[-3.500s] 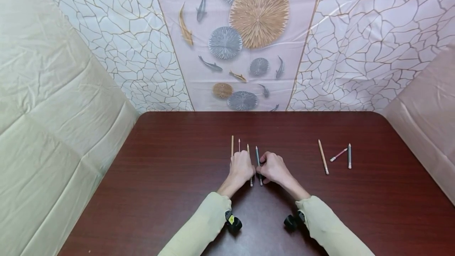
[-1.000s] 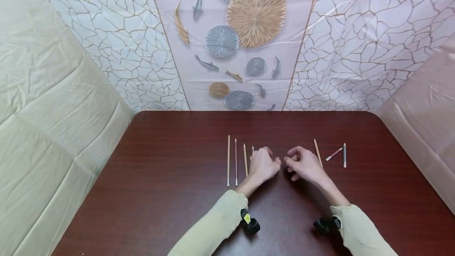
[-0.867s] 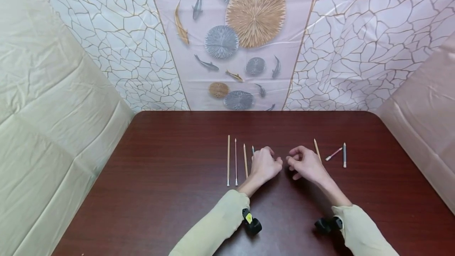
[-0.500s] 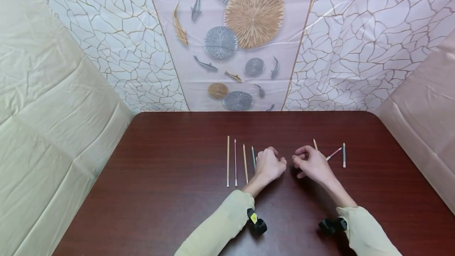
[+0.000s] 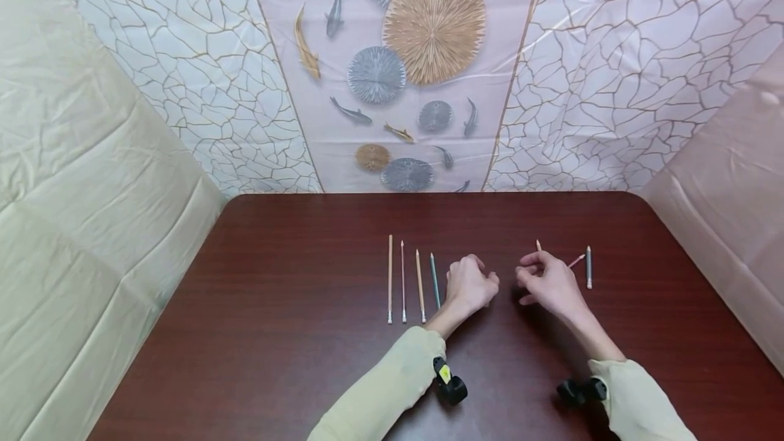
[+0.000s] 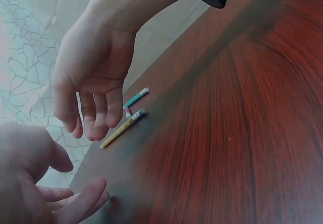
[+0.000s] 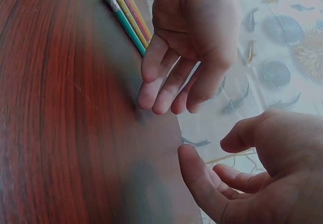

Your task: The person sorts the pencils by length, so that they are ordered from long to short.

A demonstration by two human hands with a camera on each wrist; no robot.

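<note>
My left hand (image 5: 470,284) hovers just right of a teal pencil (image 5: 435,278), covering part of it from the head camera. Loosely bent fingers hold nothing, as the left wrist view of that hand (image 6: 55,183) confirms. To its right, my right hand (image 5: 554,288) is also relaxed, with thumb and fingers apart and nothing between them. Beneath or behind it lies a yellow pencil (image 6: 123,128), mostly hidden in the head view. A short thin pink pencil (image 5: 577,260) and a short blue-grey pencil (image 5: 589,267) lie beyond its wrist side.
Left of the teal pencil, a long tan pencil (image 5: 390,278), a thin pink pencil (image 5: 403,281) and a yellow pencil (image 5: 420,284) lie roughly side by side, erasers toward me. All rest on a dark red-brown table (image 5: 275,332). Patterned cloth (image 5: 257,114) hangs behind it.
Earlier, my right hand was at the teal pencil and my left over the row. Both hands have since drifted right, leaving the teal pencil in the row; my right hand now covers the right-hand yellow pencil.
</note>
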